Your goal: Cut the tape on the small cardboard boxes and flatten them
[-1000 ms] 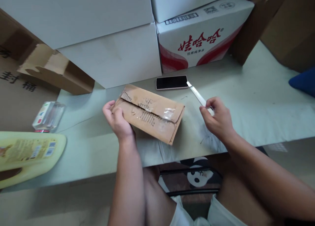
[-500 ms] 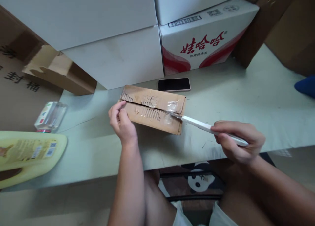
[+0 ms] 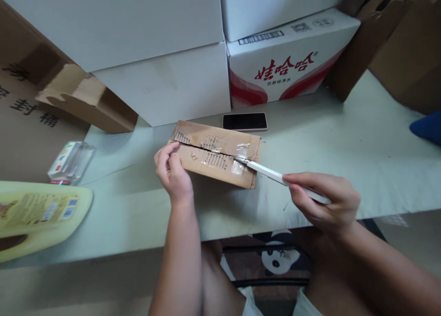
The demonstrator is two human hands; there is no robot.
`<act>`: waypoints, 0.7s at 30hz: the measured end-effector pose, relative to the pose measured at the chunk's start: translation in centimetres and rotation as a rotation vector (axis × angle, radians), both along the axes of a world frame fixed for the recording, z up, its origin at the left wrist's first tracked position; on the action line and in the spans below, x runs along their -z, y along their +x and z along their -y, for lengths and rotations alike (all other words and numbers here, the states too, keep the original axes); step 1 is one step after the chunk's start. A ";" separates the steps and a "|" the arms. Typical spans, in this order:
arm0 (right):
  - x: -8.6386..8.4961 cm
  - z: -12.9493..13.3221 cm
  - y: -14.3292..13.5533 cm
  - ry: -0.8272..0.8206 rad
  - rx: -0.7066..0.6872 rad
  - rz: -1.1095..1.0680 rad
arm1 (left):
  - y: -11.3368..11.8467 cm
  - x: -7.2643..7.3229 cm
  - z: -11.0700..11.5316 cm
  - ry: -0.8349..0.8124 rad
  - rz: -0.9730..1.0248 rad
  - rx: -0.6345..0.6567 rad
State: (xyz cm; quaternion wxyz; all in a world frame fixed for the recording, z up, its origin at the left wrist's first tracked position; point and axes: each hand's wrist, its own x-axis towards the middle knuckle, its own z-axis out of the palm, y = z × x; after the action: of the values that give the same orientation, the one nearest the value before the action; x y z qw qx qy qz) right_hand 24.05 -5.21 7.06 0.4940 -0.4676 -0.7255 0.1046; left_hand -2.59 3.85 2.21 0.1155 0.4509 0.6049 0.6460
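Note:
A small brown cardboard box (image 3: 220, 143) lies at a slant on the pale green tabletop, a dark seam running along its upper face. Torn patches and shiny tape show on both flaps. My left hand (image 3: 174, 171) grips the left end of the box, with fingertips at the seam. Closed round a white knife (image 3: 267, 170) is my right hand (image 3: 325, 201), at the lower right of the box. The knife's blade tip rests at the seam beside the tape, near the right end.
Behind the box lies a black phone (image 3: 245, 121). White cartons (image 3: 165, 86) and a red-and-white carton (image 3: 285, 63) stand at the back. On the left are a clear bottle (image 3: 71, 162), a yellow jug (image 3: 44, 215) and brown cardboard (image 3: 89, 98). Something blue (image 3: 427, 126) sits far right.
My right hand and the knife have moved left, and the blade tip has slid a little further left along the seam. The view has shifted slightly; my left hand keeps its hold.

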 end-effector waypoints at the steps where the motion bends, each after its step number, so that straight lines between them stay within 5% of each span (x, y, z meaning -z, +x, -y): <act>1: -0.1 -0.1 -0.2 -0.009 0.007 0.019 | 0.0 -0.1 0.0 -0.002 -0.001 -0.003; 21: -1.8 0.3 -0.5 -0.023 0.062 0.114 | 0.3 -0.3 -0.1 0.004 -0.035 -0.029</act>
State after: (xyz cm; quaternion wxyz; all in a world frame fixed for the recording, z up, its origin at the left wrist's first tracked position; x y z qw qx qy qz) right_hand 23.58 -5.54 8.88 0.4496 -0.5008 -0.7363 0.0706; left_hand -2.26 3.94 2.55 0.0947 0.4533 0.6122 0.6409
